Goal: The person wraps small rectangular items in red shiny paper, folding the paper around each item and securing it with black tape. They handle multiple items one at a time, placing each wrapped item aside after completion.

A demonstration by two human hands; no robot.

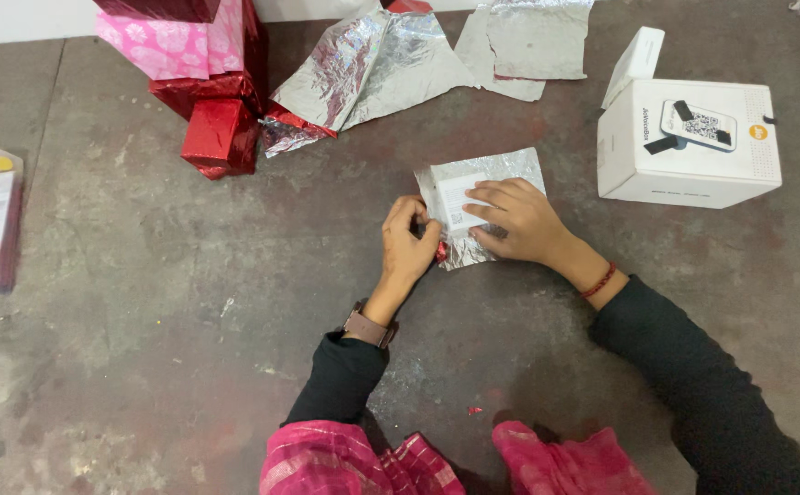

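Silver foil wrap lies under a small white box on the floor. Left hand pinches the foil's edge. Right hand presses flat, fingers open, on the box.

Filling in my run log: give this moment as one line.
left hand: folds foil edge | right hand: presses small white box on silver foil sheet | nearby: big white box, red wrapped gifts

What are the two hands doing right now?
Left hand: closed, pinching the edge of the silver paper.
Right hand: open, pressing flat on the small box lying on that paper.
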